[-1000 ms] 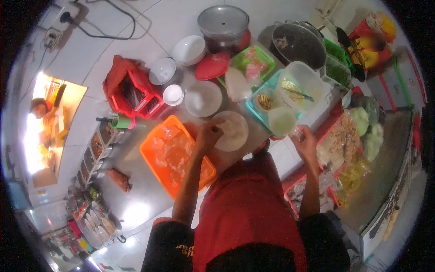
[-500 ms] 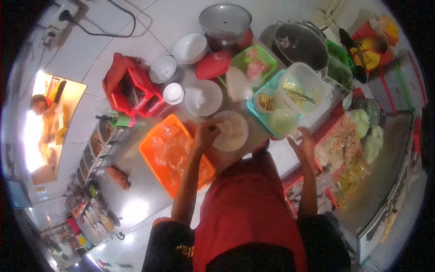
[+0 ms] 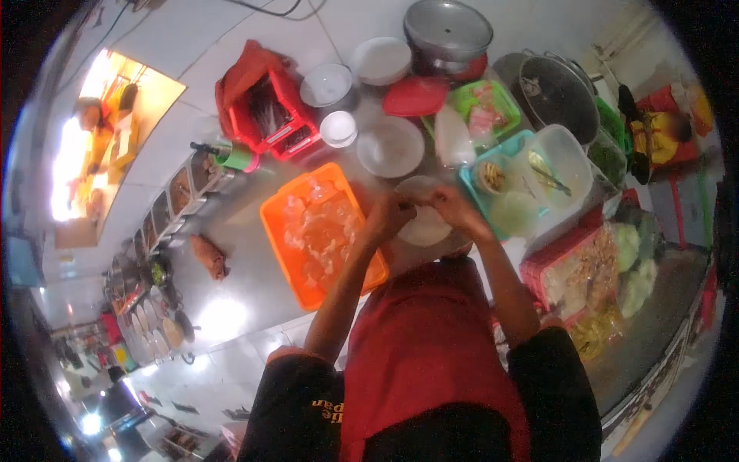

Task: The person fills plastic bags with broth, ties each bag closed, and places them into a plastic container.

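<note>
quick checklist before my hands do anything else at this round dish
1. Hands at the dish: ok, left hand and right hand are both at the round dish.
2. Dish on the table: ok, it rests there upright.
3. What the hands pinch: cannot tell, too blurred.
4. Left forearm clear of the orange tray: not ok, it crosses over its edge in this view.
5. Turquoise tray nearby: ok, just right of the dish.

i see a black shirt [image 3: 440, 440] with short sleeves [image 3: 556, 389], orange lettering [image 3: 328, 405] at left, and a red apron [image 3: 431, 346].
</note>
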Demonstrator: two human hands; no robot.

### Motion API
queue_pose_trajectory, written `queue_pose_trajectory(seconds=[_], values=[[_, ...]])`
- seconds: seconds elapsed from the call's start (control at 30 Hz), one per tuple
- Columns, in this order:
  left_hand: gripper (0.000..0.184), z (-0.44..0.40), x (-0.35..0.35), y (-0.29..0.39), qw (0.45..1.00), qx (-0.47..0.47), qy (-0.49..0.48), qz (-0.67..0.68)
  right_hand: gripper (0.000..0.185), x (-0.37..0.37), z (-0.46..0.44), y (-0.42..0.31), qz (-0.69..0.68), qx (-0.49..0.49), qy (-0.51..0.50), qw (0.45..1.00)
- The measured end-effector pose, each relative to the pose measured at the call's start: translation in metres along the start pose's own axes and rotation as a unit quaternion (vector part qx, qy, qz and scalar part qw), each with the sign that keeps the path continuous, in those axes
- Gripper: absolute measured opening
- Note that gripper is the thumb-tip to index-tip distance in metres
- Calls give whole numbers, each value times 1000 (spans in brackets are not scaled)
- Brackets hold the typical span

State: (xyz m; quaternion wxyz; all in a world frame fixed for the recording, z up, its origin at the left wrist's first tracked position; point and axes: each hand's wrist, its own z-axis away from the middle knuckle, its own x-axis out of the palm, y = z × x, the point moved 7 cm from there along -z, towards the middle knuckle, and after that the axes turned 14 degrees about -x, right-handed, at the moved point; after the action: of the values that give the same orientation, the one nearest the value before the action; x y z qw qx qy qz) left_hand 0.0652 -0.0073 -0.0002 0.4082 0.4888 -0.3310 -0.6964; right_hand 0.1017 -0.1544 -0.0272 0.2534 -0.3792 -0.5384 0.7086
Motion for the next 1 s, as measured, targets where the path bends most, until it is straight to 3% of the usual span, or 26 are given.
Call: queue_pose_trajectory(seconds=[0.1,0.2,0.3,0.4,0.5,0.57,0.7,0.8,0.87,1.0], values=[[33,1,-5,3,998,-43,44,1,26,-3,8,-8,38,-32,92,995],[26,3,-3,8,996,-78,30,26,24,-7,15,-53,131,-129,126,975],[18,4,1,9,997,-63,1,34,22,-9,20,-65,130,-44,132,982],[16,1,4,2,994,-105,16,6,20,-15,25,-57,29,-25,140,989],[16,3,-3,9,987,-135,82,9,18,-13,23,-46,96,-157,134,974],[15,8,-4,11,984,-115,133,41,17,-11,24,-34,106,-118,102,982],[16,11,-10,17,984,-120,119,47,14,-20,33,-74,86,-27,103,991],[16,11,-14,26,979,-136,92,119,15,-26,33,-82,96,-60,146,983],[15,13,-18,26,973,-142,89,156,16,-23,38,-98,115,-41,121,985],[24,10,-14,37,976,-133,9,171,19,-12,32,-88,205,-224,160,939]])
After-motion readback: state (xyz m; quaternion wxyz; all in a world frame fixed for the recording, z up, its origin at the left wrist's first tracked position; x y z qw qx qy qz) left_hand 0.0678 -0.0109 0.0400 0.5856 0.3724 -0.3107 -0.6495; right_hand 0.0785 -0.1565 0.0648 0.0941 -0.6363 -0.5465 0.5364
